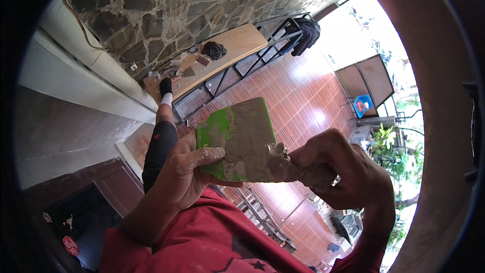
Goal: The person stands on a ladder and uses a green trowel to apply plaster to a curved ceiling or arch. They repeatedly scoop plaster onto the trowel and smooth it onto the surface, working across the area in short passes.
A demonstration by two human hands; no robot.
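Brace the green board (217, 121) level, your left hand (186, 168) gripping its left side, right hand (351, 167) grasping mud-like paste (280, 164) at its lower-right corner.

A crumpled dark bundle (214, 50) and small scattered scraps (175, 70) are borne by a light wooden bench (240, 39), which is supported on the reddish tiled floor (298, 91).

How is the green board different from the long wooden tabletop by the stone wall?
The green board is bright green under grey-brown paste; the wooden tabletop is pale brown. The board is short and wide, the tabletop long and narrow. The board is held in the left hand; the tabletop runs along the stone wall. Both look flat, with stuff on them.
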